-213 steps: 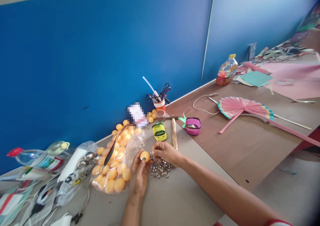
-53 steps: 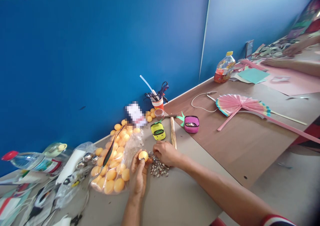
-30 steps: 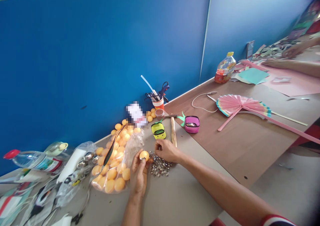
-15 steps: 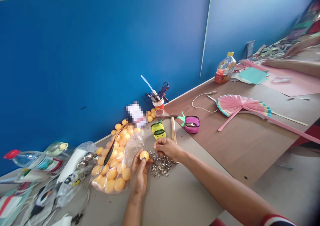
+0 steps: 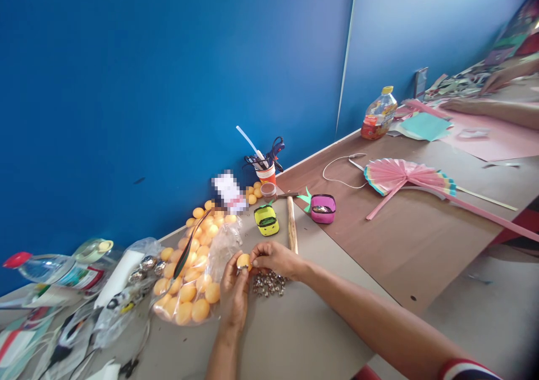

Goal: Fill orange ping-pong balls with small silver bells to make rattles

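Note:
Between the fingers and thumb of my left hand [image 5: 234, 294] is an orange ping-pong ball [image 5: 243, 261]. A small dark spot shows on its lower side. My right hand [image 5: 277, 260] is closed in a pinch at the ball's right side; whatever its fingertips hold is too small to make out. Just below the right hand lies a heap of small shiny metal pieces [image 5: 269, 285], partly covered by that hand. To the left, a clear plastic bag [image 5: 229, 242] contains many more orange balls [image 5: 200, 310].
Beyond my hands lie a hammer [image 5: 292, 223], a yellow-green fabric box [image 5: 266, 221] and a magenta one [image 5: 323, 216]. A cup of tools [image 5: 266, 173] stands by the wall. Bottles and wires crowd the left; a pink paper fan [image 5: 389, 175] and another person's arms [image 5: 497, 107] are rightward.
My right hand has moved left and slightly down from above the metal heap to the ball. The left hand still holds the ball, barely shifted.

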A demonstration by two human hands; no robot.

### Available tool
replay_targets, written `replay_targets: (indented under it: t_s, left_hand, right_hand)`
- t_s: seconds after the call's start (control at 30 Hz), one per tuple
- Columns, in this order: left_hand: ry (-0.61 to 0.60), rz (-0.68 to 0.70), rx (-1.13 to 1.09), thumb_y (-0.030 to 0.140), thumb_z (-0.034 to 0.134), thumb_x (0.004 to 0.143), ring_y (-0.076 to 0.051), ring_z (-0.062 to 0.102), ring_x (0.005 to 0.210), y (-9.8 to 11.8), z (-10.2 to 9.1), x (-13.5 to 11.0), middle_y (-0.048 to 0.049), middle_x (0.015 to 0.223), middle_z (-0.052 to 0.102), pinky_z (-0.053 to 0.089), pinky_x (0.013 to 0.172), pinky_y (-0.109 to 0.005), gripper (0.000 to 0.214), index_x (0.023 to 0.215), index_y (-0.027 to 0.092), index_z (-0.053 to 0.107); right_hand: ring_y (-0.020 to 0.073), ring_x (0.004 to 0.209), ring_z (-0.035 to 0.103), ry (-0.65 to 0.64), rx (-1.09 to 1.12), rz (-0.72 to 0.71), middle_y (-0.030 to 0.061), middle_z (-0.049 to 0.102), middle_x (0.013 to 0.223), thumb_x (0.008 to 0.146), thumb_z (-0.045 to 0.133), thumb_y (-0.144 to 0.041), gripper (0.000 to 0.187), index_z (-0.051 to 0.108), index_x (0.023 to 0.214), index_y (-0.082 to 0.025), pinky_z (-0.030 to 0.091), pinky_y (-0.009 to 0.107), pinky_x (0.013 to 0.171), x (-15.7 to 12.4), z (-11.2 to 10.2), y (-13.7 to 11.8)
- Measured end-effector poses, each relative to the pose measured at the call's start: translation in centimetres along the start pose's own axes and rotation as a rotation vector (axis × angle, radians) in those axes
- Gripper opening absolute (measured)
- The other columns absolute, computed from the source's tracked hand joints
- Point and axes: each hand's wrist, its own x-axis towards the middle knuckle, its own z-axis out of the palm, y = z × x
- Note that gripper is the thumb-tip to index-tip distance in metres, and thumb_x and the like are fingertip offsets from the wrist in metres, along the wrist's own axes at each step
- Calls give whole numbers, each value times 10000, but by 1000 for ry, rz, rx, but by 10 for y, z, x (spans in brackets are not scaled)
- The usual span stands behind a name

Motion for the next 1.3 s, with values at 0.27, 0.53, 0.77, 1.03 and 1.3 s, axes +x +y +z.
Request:
replay_targets:
  t_s: [0.27,0.53,0.77,1.03,1.3]
  left_hand:
    - [1,-6,109,414,689,749,-250,599,1101,-8,-8,4,-80,1188,643,504,904,-369,619,1311,242,494]
    - [31,72,221,461,694,724,-255,647,989,-10,-9,5,-89,1081,692,534,843,-379,590,1246,213,575]
    - [70,75,285,469,696,720,-250,631,1032,-8,-9,3,-93,1131,677,513,877,-358,587,1234,210,583]
    - [89,79,292,492,683,726,-238,646,991,-9,-10,2,-97,1118,682,526,841,-343,608,1248,203,568]
    - [110,90,251,473,690,726,-238,631,1027,-10,-9,2,-88,1120,680,510,879,-352,575,1227,214,580]
  right_hand:
    - [68,475,423,22,-96,14,-56,529,542,749,535,-93,78,573,712,-150,318,189,466,-1,2,-3]
    - [78,484,442,9,-154,17,-50,531,549,763,533,-116,70,568,716,-153,318,194,461,0,-1,0]
    - [84,488,461,24,-194,13,-56,512,512,778,509,-100,88,555,730,-158,329,191,471,1,1,3]
    - [86,470,437,36,-164,1,-65,495,487,782,483,-88,104,537,740,-166,316,197,470,-1,5,1]
    - [84,475,417,65,-103,-24,-65,485,510,764,484,-103,80,532,751,-167,307,201,476,1,9,6]
